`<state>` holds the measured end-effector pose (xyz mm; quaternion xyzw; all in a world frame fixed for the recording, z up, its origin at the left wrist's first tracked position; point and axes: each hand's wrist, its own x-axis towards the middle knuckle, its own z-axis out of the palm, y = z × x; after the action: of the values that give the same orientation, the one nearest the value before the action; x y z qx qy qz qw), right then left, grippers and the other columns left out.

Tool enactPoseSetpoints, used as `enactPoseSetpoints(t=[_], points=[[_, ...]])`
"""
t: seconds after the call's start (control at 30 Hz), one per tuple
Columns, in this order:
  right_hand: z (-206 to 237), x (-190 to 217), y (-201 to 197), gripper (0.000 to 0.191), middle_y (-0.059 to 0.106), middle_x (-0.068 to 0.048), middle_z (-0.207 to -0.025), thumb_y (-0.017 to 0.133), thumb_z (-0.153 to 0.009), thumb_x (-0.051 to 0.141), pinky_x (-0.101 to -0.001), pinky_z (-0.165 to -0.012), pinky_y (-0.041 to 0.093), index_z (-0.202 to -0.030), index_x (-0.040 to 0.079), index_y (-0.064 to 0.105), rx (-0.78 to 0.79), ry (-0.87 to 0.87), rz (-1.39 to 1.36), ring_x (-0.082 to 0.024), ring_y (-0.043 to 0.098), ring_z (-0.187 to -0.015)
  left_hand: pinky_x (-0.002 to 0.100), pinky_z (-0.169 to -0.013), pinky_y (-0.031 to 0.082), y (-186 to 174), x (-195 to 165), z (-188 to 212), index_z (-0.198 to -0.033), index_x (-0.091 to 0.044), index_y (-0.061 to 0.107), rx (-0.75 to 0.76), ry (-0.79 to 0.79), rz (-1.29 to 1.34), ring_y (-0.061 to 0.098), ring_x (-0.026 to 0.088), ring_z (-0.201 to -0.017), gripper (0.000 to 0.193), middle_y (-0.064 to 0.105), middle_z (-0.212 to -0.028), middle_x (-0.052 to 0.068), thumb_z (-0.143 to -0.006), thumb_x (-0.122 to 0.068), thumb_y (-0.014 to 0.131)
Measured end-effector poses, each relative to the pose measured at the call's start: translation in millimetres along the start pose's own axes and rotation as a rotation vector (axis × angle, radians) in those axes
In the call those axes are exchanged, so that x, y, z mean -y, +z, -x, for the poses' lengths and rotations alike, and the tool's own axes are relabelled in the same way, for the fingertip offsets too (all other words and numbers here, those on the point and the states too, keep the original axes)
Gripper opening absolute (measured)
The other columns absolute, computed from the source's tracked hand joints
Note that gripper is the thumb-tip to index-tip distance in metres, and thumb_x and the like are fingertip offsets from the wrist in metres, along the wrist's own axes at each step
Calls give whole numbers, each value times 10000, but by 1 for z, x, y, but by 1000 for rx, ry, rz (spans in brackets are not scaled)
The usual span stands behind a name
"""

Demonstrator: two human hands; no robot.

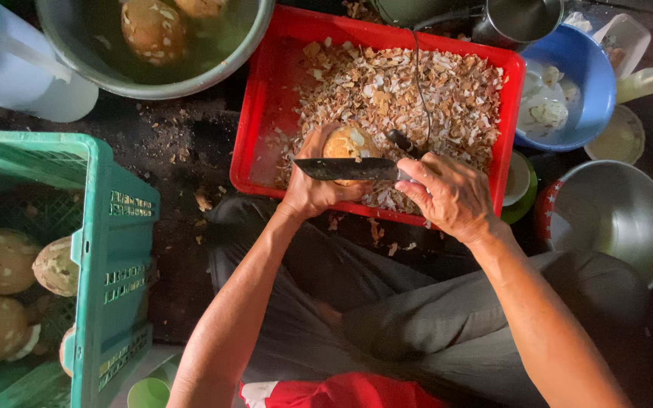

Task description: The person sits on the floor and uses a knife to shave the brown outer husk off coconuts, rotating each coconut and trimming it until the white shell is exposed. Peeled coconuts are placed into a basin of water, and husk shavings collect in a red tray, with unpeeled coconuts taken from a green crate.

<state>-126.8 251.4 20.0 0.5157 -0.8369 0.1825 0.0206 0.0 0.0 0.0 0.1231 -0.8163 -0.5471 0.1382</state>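
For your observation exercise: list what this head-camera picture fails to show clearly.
- Coconut, head view: lower part hidden by the knife and left hand.
- Knife handle: covered by the right hand.
- Green crate: cut off by the left edge.
- Grey basin: cut off by the top edge.

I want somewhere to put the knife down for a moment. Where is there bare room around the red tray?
The dark floor between the red tray, green crate and grey basin is bare apart from scattered chips. The tray's left inner strip is thinly covered. Right of the tray it is crowded: blue bowl, metal bowl, small dishes.
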Motion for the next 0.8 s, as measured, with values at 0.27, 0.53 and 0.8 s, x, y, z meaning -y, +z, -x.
enactPoseSetpoints(t=[0.27, 0.53, 0.8], points=[[-26, 1, -61, 215, 743, -81, -939, 671, -1079, 277, -413, -673, 558, -1230, 125, 699, -97, 288, 25, -285, 729, -775, 433, -1108, 485, -2, 12, 4, -1435, 14, 474, 4, 140, 79, 614, 310, -1287, 1082, 621, -1342, 186, -556, -364, 978], [-31, 53, -54, 158, 701, -33, -864, 731, -968, 281, -383, -593, 543, -1054, 150, 707, -15, -13, -58, -248, 709, -708, 423, -1071, 506, 4, 10, -1, -1422, 3, 453, -12, 84, 77, 622, 318, -1238, 1094, 611, -1316, 190, -535, -328, 1001], [-39, 44, -60, 205, 652, -41, -838, 742, -964, 321, -378, -626, 549, -1075, 152, 704, -88, -132, 77, -256, 701, -737, 421, -1084, 504, 4, 11, -2, -1381, -10, 523, -36, 104, 45, 634, 309, -1232, 1042, 626, -1310, 182, -517, -349, 999]])
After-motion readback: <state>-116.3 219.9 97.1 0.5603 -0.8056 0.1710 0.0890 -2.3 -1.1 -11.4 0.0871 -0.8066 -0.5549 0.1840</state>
